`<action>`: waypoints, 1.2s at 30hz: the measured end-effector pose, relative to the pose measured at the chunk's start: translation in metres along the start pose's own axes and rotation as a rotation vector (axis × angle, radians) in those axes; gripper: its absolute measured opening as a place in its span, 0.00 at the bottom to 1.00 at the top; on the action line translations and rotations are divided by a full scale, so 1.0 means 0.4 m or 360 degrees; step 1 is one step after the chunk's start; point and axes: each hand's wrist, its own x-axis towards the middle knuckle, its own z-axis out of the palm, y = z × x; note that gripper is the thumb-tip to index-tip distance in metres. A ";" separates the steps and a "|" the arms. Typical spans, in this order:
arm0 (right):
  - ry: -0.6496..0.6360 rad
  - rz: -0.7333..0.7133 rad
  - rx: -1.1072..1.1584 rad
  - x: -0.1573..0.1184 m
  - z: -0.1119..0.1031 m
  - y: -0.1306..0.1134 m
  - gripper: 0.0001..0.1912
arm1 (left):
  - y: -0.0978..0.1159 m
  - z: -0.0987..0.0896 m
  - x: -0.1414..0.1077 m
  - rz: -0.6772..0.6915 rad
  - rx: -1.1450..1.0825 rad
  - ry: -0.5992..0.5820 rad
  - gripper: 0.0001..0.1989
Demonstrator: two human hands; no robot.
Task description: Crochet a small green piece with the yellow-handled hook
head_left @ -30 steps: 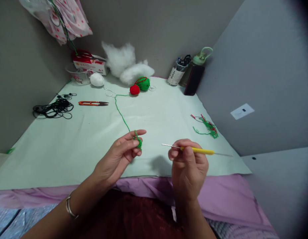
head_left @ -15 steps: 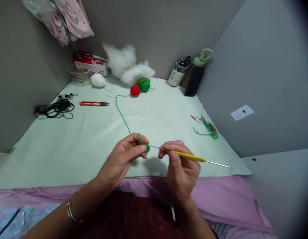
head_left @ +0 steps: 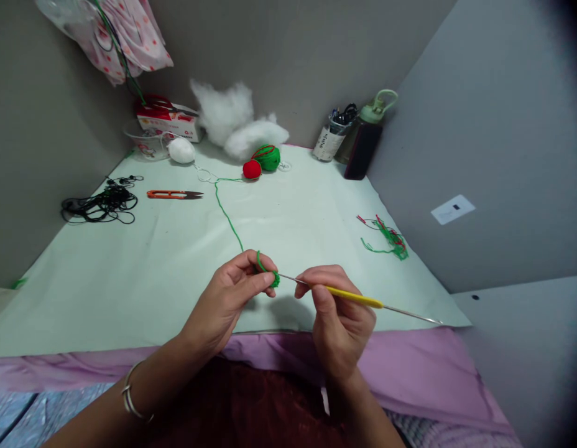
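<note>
Hands hold crochet hook and green yarn; container label unreadable.

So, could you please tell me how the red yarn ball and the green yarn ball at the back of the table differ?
The small red yarn ball is smaller and sits nearer; the green yarn ball is bigger, has red strands looped over it, and sits behind. Both are round, touching, and rest on the pale green table cover.
</note>
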 end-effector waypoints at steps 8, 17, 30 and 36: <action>-0.0064 -0.0138 -0.0126 -0.006 -0.008 -0.003 0.14 | -0.022 -0.017 0.003 0.0123 0.0215 -0.0040 0.04; 0.0017 0.0060 0.0161 -0.005 0.007 0.011 0.14 | -0.015 -0.006 0.000 0.0049 0.0100 -0.0093 0.05; 0.0070 0.0184 0.0312 -0.007 0.009 0.020 0.12 | -0.018 -0.007 -0.001 0.0043 0.0042 -0.0073 0.09; 0.0062 0.0175 0.0284 -0.006 0.008 0.020 0.11 | -0.016 -0.005 0.001 0.0096 0.0056 -0.0043 0.08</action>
